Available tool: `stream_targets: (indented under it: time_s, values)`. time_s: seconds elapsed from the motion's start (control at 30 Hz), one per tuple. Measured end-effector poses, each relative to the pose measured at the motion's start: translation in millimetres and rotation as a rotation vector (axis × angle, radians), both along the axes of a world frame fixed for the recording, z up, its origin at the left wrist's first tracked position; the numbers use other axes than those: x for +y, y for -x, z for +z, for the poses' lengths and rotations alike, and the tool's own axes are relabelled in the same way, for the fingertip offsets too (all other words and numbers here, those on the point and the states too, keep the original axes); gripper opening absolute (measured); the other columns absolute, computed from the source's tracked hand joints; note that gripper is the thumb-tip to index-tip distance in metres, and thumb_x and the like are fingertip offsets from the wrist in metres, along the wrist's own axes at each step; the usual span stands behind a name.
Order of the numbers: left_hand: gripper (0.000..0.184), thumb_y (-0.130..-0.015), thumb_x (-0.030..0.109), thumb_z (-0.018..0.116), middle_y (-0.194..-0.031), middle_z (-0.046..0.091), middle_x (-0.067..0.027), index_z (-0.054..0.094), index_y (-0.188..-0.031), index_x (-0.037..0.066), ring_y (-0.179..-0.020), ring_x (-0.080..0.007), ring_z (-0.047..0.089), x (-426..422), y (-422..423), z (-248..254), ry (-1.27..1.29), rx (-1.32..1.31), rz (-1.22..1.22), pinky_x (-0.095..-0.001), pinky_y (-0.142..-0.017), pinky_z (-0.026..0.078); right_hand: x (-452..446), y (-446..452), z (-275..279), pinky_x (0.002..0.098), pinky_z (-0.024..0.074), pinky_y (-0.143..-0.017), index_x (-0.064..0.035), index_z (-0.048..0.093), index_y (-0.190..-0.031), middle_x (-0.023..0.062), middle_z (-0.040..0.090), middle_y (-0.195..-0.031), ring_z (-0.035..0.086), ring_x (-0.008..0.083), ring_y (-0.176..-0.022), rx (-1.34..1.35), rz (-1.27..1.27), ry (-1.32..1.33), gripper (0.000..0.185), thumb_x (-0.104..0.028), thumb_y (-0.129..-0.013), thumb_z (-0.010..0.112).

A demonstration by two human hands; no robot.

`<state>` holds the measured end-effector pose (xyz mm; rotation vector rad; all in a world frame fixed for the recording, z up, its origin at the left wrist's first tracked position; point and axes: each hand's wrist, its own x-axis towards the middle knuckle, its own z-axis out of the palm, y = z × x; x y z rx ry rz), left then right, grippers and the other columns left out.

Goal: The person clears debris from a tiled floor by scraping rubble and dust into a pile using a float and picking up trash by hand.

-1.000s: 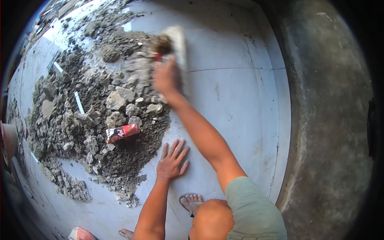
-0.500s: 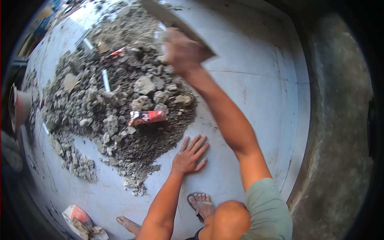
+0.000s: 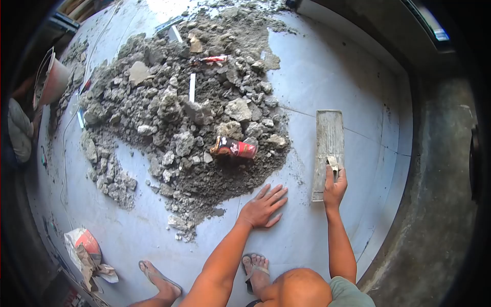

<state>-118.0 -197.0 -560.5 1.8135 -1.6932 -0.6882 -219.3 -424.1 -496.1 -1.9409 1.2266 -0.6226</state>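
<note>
Grey, mortar-smeared trowel (image 3: pixel 330 133) now sits right of the rubble pile (image 3: pixel 174 105), on the near side; half a second ago it was slanted by the pile's far right edge, mid-swing. So the tool is now clear of the rubble, over tiled floor (image 3: pixel 302 240), apart from the pile. Right hand (image 3: pixel 335 189) grasps the trowel's handle, fingers wrapped round. Left hand (image 3: pixel 263 209) unchanged: spread flat on the floor, gripping nothing, just beside the pile's near right edge. Trowel: long narrow rectangle, handle side up, scuffed, pale dried streaks along the blade, long axis pointing away from the person. Can't tell if the blade touches the floor. Red packet (image 3: pixel 240 148) lies on the pile's near right part.
</note>
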Motion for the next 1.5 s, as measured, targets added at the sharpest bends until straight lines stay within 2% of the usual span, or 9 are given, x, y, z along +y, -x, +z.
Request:
stream_targets:
  time_s: [0.17, 0.3, 0.5, 0.57, 0.77, 1.03, 1.1, 1.3, 1.5]
  values:
    - [0.055, -0.085, 0.032, 0.062, -0.154, 0.037, -0.0108, 0.054, -0.134, 0.007, -0.148, -0.0272, 0.026, 3, -2, -1, 0.046, 0.082, 0.026, -0.047, -0.123, 0.018, 30, 53, -48, 0.0206, 0.035, -0.043, -0.0083, 0.051, -0.098, -0.0011, 0.05, -0.077, 0.043, 0.0054, -0.052, -0.05, -0.12, -0.239, 0.016, -0.023, -0.101, 0.057]
    - [0.03, -0.077, 0.017, 0.069, -0.115, 0.066, -0.0097, 0.065, -0.104, 0.008, -0.116, -0.0283, 0.061, 38, -9, -9, 0.186, 0.125, 0.249, -0.0385, -0.098, 0.051, 76, 30, -46, 0.021, 0.0365, -0.041, -0.0088, 0.043, -0.113, 0.0006, 0.05, -0.081, 0.044, 0.0064, -0.051, -0.12, -0.264, -0.484, 0.023, -0.025, -0.101, 0.055]
    - [0.012, -0.075, 0.012, 0.072, -0.085, 0.068, -0.002, 0.066, -0.086, 0.011, -0.071, -0.0199, 0.064, 178, -41, 57, 0.103, -0.045, 0.395, -0.0313, -0.06, 0.054, 121, -98, -85, 0.031, 0.0432, -0.055, -0.0038, 0.04, -0.119, 0.0113, 0.056, -0.09, 0.052, 0.0189, -0.067, -0.08, -0.104, -0.304, 0.036, -0.029, -0.099, 0.057]
    - [0.012, -0.076, 0.012, 0.073, -0.085, 0.069, -0.001, 0.066, -0.085, 0.011, -0.069, -0.0194, 0.064, 219, -49, 90, 0.003, -0.085, 0.339, -0.0308, -0.06, 0.054, 130, -163, -55, 0.0477, 0.0462, -0.086, 0.0025, 0.043, -0.118, 0.029, 0.059, -0.107, 0.059, 0.0434, -0.1, -0.052, -0.085, -0.375, 0.041, -0.031, -0.098, 0.057]
    - [0.012, -0.076, 0.009, 0.074, -0.089, 0.071, -0.0015, 0.067, -0.085, 0.011, -0.073, -0.0192, 0.067, 300, -90, 220, -0.237, -0.249, 0.365, -0.0315, -0.061, 0.054, 90, -294, -53, 0.0523, 0.044, -0.092, 0.0065, 0.037, -0.12, 0.0348, 0.058, -0.114, 0.057, 0.05, -0.107, -0.209, -0.088, -0.348, 0.049, -0.032, -0.096, 0.057]
    - [0.036, -0.077, 0.007, 0.07, -0.119, 0.066, -0.0177, 0.066, -0.113, 0.004, -0.111, -0.0374, 0.062, 290, -75, 372, -0.574, -0.076, 0.908, -0.0453, -0.098, 0.046, 43, -417, 52, 0.0476, 0.0492, -0.096, 0.0053, 0.045, -0.124, 0.0279, 0.064, -0.117, 0.063, 0.04, -0.112, 0.255, 0.297, 0.035, 0.046, -0.024, -0.091, 0.059]
    - [0.041, -0.078, 0.007, 0.067, -0.126, 0.063, -0.0203, 0.062, -0.118, 0.001, -0.119, -0.0383, 0.058, 268, -66, 386, -0.527, -0.118, 0.909, -0.0471, -0.106, 0.039, 34, -416, 81, 0.0436, 0.0555, -0.082, 0.0004, 0.065, -0.101, 0.0188, 0.07, -0.106, 0.069, 0.0323, -0.095, 0.415, 0.504, 0.233, 0.029, -0.027, -0.091, 0.06]
    - [0.036, -0.079, 0.004, 0.064, -0.126, 0.064, -0.0179, 0.065, -0.114, 0.002, -0.121, -0.0381, 0.058, 272, -89, 359, -0.252, -0.295, 1.005, -0.0536, -0.109, 0.035, 12, -346, 134, 0.0486, 0.0524, -0.075, -0.0064, 0.066, -0.097, 0.0205, 0.071, -0.093, 0.069, 0.0384, -0.089, 0.437, 0.421, 0.734, 0.045, -0.051, -0.093, 0.057]
    - [0.021, -0.082, 0.0, 0.059, -0.115, 0.069, -0.0135, 0.068, -0.1, 0.005, -0.115, -0.0343, 0.061, 253, -127, 337, 0.178, -0.359, 1.158, -0.0491, -0.105, 0.04, 54, -275, 146, 0.0477, 0.0523, -0.066, -0.0078, 0.064, -0.1, 0.0207, 0.07, -0.084, 0.068, 0.0408, -0.079, 0.341, 0.689, 0.756, 0.036, -0.043, -0.093, 0.062]
